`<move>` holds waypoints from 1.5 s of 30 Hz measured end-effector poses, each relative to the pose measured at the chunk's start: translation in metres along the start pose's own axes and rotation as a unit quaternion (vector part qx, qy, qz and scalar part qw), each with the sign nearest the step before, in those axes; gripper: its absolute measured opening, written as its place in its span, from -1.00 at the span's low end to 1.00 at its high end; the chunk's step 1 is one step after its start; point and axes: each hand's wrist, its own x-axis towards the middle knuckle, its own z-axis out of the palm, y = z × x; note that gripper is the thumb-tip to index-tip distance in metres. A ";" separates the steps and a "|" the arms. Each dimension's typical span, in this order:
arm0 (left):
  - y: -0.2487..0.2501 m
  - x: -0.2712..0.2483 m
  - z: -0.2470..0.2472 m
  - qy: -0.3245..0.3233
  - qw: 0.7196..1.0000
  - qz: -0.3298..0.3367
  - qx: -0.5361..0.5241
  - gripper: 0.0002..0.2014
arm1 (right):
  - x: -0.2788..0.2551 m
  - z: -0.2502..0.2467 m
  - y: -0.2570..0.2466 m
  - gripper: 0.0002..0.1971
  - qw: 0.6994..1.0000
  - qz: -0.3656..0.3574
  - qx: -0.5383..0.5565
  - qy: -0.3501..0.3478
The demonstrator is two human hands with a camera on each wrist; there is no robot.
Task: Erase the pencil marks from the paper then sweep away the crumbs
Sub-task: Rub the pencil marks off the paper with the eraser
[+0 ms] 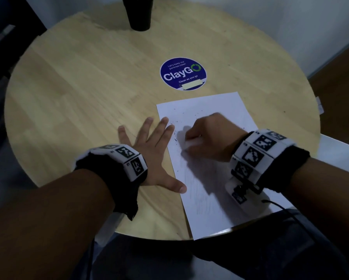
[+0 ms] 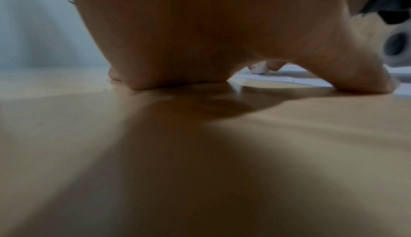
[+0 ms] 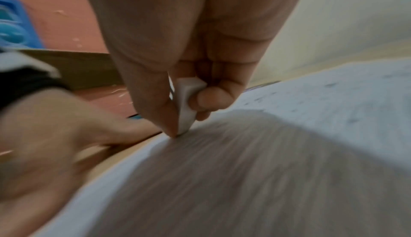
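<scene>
Wooden worktop (image 1: 72, 102) is carrying everything, and it is round. On the left, the left hand (image 1: 149, 156) is lying spread and flat, its fingertips and thumb pressing the left edge of the paper (image 1: 207, 211). To the right, the right hand (image 1: 207, 136) is pinching a white eraser (image 3: 186, 103) between thumb and fingers and rubbing its corner on the sheet. Faint pencil marks (image 1: 199, 190) are showing nearer the person, and dark crumbs (image 1: 175, 136) are gathering beside the eraser. I think short strokes away from the holding hand are keeping the paper from wrinkling. The near corner of the paper is hanging over the rim; open wood lies to the left for sweeping.
</scene>
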 end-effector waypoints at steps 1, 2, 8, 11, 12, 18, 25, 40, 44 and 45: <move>0.000 0.000 0.000 0.001 1.000 0.000 0.001 0.44 | -0.003 0.003 -0.007 -0.71 0.999 -0.027 -0.005 -0.028; 0.000 0.000 0.000 0.000 1.000 0.000 0.002 0.44 | -0.004 0.004 -0.012 -0.72 0.998 -0.040 -0.006 -0.044; 0.000 -0.001 -0.001 -0.002 1.000 0.001 0.000 0.44 | 0.004 0.001 -0.006 -0.76 1.000 0.001 0.010 0.006; 0.000 -0.001 -0.001 -0.003 1.000 0.001 0.002 0.44 | -0.001 0.003 -0.018 -0.81 0.999 -0.036 -0.003 -0.037; 0.000 -0.001 -0.001 -0.003 1.000 0.002 0.000 0.44 | 0.003 -0.002 -0.012 -0.82 1.000 -0.015 0.002 -0.020; -0.001 0.000 0.000 0.006 1.000 0.006 -0.005 0.45 | 0.002 0.002 -0.019 -0.85 0.996 -0.055 -0.049 -0.055; -0.001 0.000 0.001 0.012 1.000 0.005 -0.005 0.45 | 0.008 -0.007 -0.013 -0.81 0.997 -0.032 -0.054 -0.034; -0.002 0.001 0.004 0.023 1.000 0.006 -0.011 0.44 | 0.001 -0.007 -0.007 -0.83 0.999 0.005 -0.024 -0.021; -0.001 0.001 0.003 0.021 1.000 0.005 -0.009 0.44 | -0.012 0.005 -0.021 -0.78 0.995 -0.060 -0.039 -0.073; -0.001 0.001 0.002 0.018 1.000 0.005 -0.009 0.44 | -0.011 0.002 -0.020 -0.77 0.996 -0.050 -0.034 -0.072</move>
